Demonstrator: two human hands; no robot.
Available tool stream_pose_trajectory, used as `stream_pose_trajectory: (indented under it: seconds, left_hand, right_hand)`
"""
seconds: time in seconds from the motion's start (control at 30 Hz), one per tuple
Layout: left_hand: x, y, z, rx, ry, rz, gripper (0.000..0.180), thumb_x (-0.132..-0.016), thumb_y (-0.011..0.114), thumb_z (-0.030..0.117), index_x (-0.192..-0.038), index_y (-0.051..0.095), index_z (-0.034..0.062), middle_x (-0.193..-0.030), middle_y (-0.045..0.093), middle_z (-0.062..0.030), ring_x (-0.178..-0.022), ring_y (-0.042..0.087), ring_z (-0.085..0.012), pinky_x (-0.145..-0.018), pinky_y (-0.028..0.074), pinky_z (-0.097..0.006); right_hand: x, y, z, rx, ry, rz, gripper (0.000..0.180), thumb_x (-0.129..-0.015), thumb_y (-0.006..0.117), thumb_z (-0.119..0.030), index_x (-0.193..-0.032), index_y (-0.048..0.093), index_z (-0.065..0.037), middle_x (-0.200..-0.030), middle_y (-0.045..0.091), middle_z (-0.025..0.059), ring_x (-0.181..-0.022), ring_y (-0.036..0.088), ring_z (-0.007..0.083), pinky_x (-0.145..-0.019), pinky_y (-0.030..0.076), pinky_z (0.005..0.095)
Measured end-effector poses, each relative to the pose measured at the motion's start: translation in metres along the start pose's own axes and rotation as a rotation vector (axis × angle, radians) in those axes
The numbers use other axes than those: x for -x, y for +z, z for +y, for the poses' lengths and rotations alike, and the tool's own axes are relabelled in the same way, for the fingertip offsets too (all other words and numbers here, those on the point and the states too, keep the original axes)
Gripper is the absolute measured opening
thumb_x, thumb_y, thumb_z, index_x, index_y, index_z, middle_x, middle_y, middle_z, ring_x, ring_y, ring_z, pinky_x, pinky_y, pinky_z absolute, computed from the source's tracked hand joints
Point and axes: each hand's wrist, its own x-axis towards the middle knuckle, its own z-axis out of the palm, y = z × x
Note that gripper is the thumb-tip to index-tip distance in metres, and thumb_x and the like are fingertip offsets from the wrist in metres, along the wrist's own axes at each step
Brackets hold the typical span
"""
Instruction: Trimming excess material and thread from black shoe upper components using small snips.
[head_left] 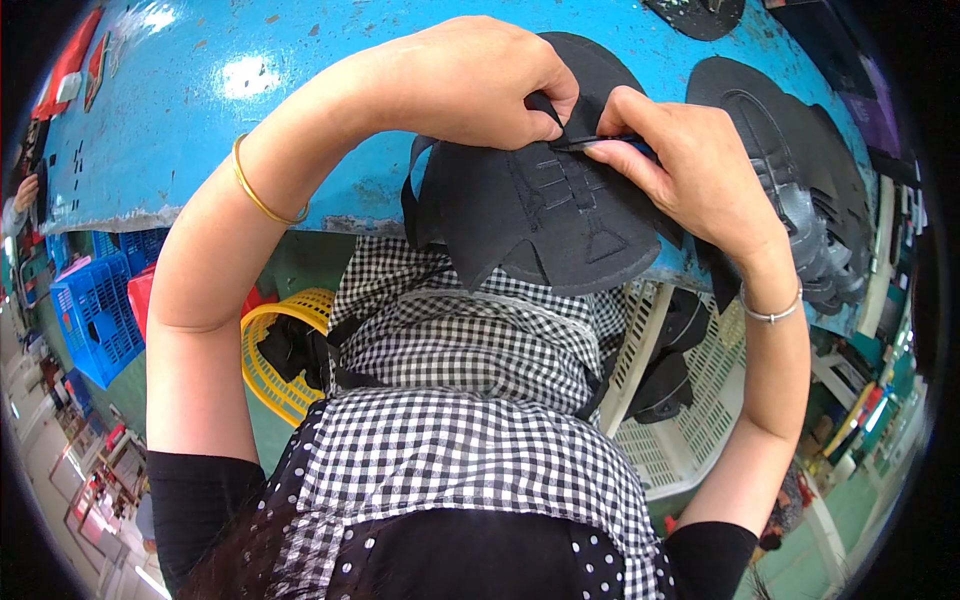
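1. A blue table [190,110] with chipped paint fills the top of the view, and its edge curves across the middle.
2. Your checked apron [460,440] covers your lap in the lower centre, below the table edge.
3. A black shoe upper [540,215] lies half on the table edge and half overhanging your lap. It sits between your two hands, with its stitched front facing you.
4. A stack of more black uppers [800,190] rests on the table to your right, just beyond your right wrist.
5. A white basket [690,420] stands on the floor to your right, and a yellow basket [270,360] to your left. Both hold dark pieces. A blue crate [95,315] sits further left.
6. Your left hand [470,85] curls over the top of the upper, fingers closed and pinching a black strip at its edge.
7. Your right hand [690,175] rests on the upper's right side, thumb and forefinger pressed narrow on a thin dark tool [595,141], possibly a pen or awl; it is too slim to tell.
8. A gold bangle [262,195] circles your left wrist, and a silver bracelet [772,312] your right.
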Motion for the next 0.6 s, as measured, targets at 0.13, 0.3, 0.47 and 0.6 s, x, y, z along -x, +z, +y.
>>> stream_pose_trajectory:
  seconds: [0.13,0.3,0.47,0.6]
  left_hand:
    - [-0.004,0.002,-0.01,0.14,-0.041,-0.013,0.02,-0.085,0.067,0.022,-0.096,0.075,0.0076,-0.078,0.07,-0.0131,-0.075,0.069,-0.0272,-0.071,0.054,-0.038]
    - [0.021,-0.015,-0.013,1.049,-0.245,0.072,0.017,-0.1,0.064,0.014,-0.106,0.07,-0.0004,-0.076,0.066,0.0026,-0.059,0.053,-0.0021,-0.056,0.044,-0.018]
    - [0.031,-0.043,-0.02,1.054,-0.15,0.337,0.021,-0.101,0.063,0.02,-0.108,0.072,0.0021,-0.061,0.058,0.0029,-0.045,0.042,-0.0015,-0.038,0.027,-0.017]
    - [0.036,-0.059,-0.009,0.835,-0.192,0.485,0.023,-0.101,0.063,0.022,-0.109,0.073,0.0024,-0.064,0.063,0.0008,-0.045,0.042,-0.001,-0.039,0.026,-0.017]
  right_hand:
    - [0.005,-0.008,-0.004,-0.004,0.087,-0.001,0.022,-0.092,0.069,-0.028,-0.093,0.06,-0.008,-0.073,0.063,0.0111,-0.07,0.066,0.0307,-0.06,0.049,0.04]
    - [0.023,-0.012,-0.048,-0.006,0.096,0.078,0.025,-0.074,0.07,0.004,-0.096,0.061,-0.004,-0.092,0.07,0.0103,-0.075,0.069,0.0274,-0.065,0.053,0.0348]
    - [0.024,0.032,-0.091,0.362,0.153,-0.046,0.047,-0.072,0.079,-0.007,-0.116,0.065,-0.003,-0.131,0.066,0.0114,-0.067,0.07,0.0182,-0.059,0.055,0.0301]
    - [0.022,0.043,-0.076,0.555,0.04,0.083,0.036,-0.083,0.071,-0.024,-0.112,0.064,-0.003,-0.122,0.069,0.0192,-0.051,0.061,0.013,-0.047,0.05,0.0272]
